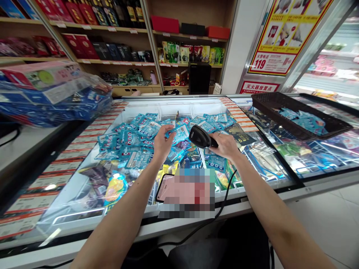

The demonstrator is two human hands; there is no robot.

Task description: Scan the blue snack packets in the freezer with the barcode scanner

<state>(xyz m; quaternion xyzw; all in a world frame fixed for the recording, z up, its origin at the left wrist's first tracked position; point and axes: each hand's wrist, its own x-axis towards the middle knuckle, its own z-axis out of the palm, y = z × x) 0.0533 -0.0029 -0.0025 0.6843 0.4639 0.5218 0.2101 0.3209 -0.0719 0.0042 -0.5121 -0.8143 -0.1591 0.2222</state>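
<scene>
My left hand [164, 142] is closed, thumb and fingers pinching the edge of a blue packet [181, 135] with a white printed label. My right hand [226, 145] grips a black handheld barcode scanner [199, 137] by its handle, its head pointing left toward that packet. A black cable [227, 192] runs down from the scanner side. Around both hands spreads a pile of similar blue packets [129, 138] across the freezer [235, 200]. Nearer to me, a phone [165, 188] lies at the front edge, partly blurred out.
At right, a dark brown basket [305, 130] contains several blue packets. Plastic-wrapped boxes [53, 93] are stacked at the left. Price-label strips [75, 157] line the freezer's left side. Behind stand shelves [120, 28] of boxed goods, and a red-and-yellow poster [283, 41] hangs at right.
</scene>
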